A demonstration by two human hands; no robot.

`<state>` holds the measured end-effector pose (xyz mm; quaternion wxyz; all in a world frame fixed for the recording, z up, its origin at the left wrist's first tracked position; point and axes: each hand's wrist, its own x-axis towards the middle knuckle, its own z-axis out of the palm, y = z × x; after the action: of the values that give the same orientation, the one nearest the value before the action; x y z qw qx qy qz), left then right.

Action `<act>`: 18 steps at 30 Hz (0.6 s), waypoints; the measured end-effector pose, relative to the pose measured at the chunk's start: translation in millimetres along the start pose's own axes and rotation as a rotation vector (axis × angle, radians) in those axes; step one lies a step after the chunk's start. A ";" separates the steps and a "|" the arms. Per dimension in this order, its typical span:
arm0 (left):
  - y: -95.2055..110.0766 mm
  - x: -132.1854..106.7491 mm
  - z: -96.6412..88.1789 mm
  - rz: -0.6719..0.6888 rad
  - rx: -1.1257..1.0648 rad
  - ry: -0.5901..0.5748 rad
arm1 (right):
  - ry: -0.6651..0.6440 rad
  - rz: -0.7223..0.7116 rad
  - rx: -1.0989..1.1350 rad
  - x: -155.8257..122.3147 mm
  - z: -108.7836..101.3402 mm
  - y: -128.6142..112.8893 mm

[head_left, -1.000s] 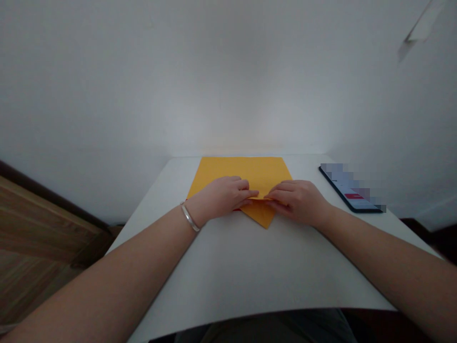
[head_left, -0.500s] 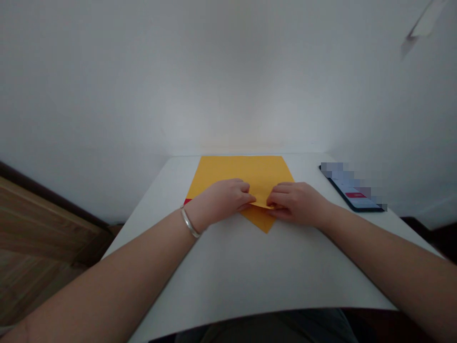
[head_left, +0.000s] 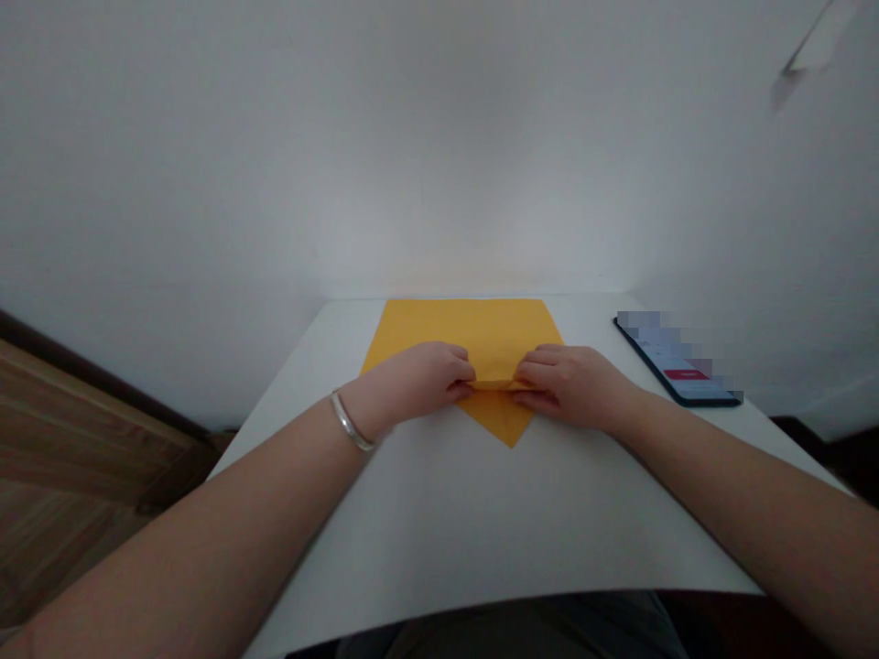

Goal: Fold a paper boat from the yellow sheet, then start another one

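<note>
A sheet of orange-yellow origami paper (head_left: pixel 467 325) lies flat on the white table (head_left: pixel 481 522), its lower point towards me. A narrow folded flap (head_left: pixel 494 384) crosses its middle. My left hand (head_left: pixel 416 380) and my right hand (head_left: pixel 569 386) meet at that flap, fingers curled, pinching the fold between them. A silver bangle (head_left: pixel 352 421) circles my left wrist. The paper's underside is hidden beneath the sheet.
A smartphone (head_left: pixel 677 366) with a lit, partly blurred screen lies at the table's right edge. A white wall rises behind the table. Brown wooden furniture (head_left: pixel 82 430) stands below the table's left side.
My left hand has slid left, and the flap has become a narrower folded strip. The red edge of the paper seen earlier at the left no longer shows.
</note>
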<state>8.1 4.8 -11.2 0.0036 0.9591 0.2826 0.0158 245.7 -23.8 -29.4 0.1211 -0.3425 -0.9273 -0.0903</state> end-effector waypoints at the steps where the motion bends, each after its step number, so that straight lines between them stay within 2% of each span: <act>1: -0.5 -0.3 0.2 0.003 -0.003 0.011 | -0.010 -0.003 0.010 -0.6 -0.6 1.7; 7: 1.9 -1.1 14.2 0.021 0.011 0.220 | -0.011 0.038 0.106 1.1 1.4 5.4; 10: 5.1 -1.2 19.8 0.003 0.068 0.188 | -0.037 0.102 0.156 5.8 3.2 -0.5; 13: 6.7 -1.0 20.9 -0.032 0.076 0.154 | -0.039 0.096 0.196 9.5 3.4 -5.6; 18: 7.9 0.6 18.6 -0.038 0.068 0.162 | -0.048 0.114 0.206 12.3 -1.2 -9.4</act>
<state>13.4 -1.5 -29.6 -0.0515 0.9488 0.3002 0.0838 230.6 -23.6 -25.6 0.1384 -0.3825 -0.9133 0.0207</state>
